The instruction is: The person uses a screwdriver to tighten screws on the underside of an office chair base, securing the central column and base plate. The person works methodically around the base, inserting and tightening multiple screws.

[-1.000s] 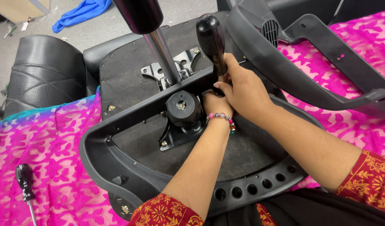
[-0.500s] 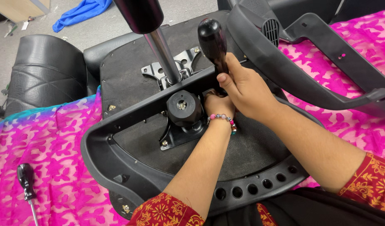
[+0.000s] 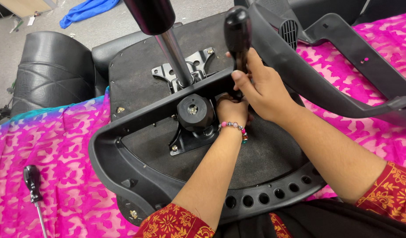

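1. Your right hand (image 3: 264,90) wraps its fingers around the upright black-handled screwdriver (image 3: 237,33) at centre.
2. Your left hand (image 3: 231,112), fingers curled, touches the overturned chair seat (image 3: 137,79) beneath; its grip is hidden.

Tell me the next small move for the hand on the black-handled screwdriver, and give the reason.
Probably a further turn of the screwdriver while keeping it upright. The right hand grips its shaft below the black handle, and the left hand steadies the hidden tip at the chair seat's underside, beside the round black knob. Whether the screw is seated cannot be told.
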